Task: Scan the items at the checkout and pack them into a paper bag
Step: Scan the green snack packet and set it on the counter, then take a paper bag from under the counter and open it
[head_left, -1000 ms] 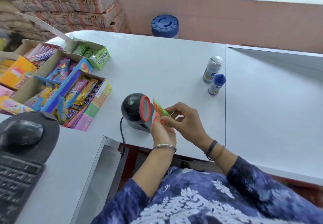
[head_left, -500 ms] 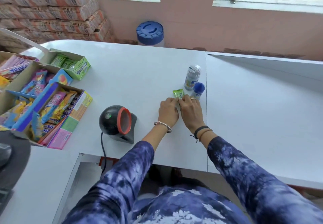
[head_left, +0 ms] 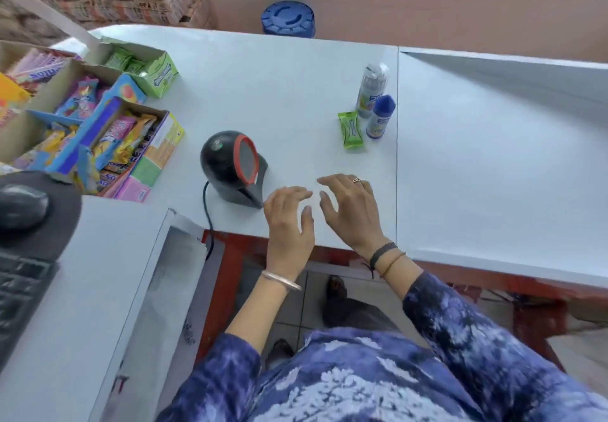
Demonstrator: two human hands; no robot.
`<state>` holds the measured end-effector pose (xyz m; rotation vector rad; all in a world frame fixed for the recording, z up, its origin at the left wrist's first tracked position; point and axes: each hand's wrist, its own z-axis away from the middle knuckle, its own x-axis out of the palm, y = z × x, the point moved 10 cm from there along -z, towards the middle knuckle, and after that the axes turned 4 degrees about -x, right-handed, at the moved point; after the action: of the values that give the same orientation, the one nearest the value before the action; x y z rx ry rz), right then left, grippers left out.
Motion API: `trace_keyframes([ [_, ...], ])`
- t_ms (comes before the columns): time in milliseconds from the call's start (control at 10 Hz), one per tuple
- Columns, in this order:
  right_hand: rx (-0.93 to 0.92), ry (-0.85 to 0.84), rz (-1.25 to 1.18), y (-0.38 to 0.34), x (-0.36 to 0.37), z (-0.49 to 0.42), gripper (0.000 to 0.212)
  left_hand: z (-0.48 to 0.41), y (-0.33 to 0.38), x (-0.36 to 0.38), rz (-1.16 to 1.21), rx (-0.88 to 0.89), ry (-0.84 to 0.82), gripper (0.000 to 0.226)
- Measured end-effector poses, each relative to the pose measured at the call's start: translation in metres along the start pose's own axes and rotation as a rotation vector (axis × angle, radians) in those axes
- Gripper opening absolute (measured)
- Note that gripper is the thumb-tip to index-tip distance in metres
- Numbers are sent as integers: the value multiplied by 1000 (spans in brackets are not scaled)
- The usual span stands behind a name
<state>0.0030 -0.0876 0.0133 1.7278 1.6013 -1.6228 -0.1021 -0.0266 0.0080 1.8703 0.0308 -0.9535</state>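
Hands hover empty over the white table [head_left: 296, 92] — left hand [head_left: 289, 221] and right hand [head_left: 350, 211], fingers spread, beside the black scanner [head_left: 233, 168]. Farther off, well apart from both, a green packet [head_left: 351, 129] lies flat just beside two small bottles [head_left: 376, 102].

Both hands hover palm-down, side by side, with nothing in them. The left hand [head_left: 289, 221] has its fingers loosely spread and pointing far and slightly right, a metal bangle on its wrist. The right hand [head_left: 350, 209] has its fingers spread toward the left, a ring on 1 finger and 2 bands at the wrist. Both forearms wear blue patterned sleeves.
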Motion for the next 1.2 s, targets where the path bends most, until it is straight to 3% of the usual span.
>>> trace_keyframes([
  [300, -208, -256, -168, -153, 65, 96, 20, 145, -72, -130, -231, -162, 53, 22],
  [500, -470, -497, -244, -244, 126, 153, 33, 204, -136, -183, -403, -497, -10, 40],
  [600, -568, -539, -209, -268, 142, 161, 32, 213, -145, -192, -352, -565, -62, 50],
  [800, -619, -600, -164, -272, 147, 162, 28, 222, -170, -184, -338, -625, -199, 49],
  [1000, -647, -506, -143, -280, 138, 153, 26, 220, -157, -189, -84, -675, -147, 36],
  [1100, -651, -372, -109, -281, 127, 146, 18, 220, -148, -194, -50, -697, -103, 30],
  [1200, -652, -362, -105, -278, 109, 142, 16, 208, -131, -196, -204, -602, -70, 30],
])
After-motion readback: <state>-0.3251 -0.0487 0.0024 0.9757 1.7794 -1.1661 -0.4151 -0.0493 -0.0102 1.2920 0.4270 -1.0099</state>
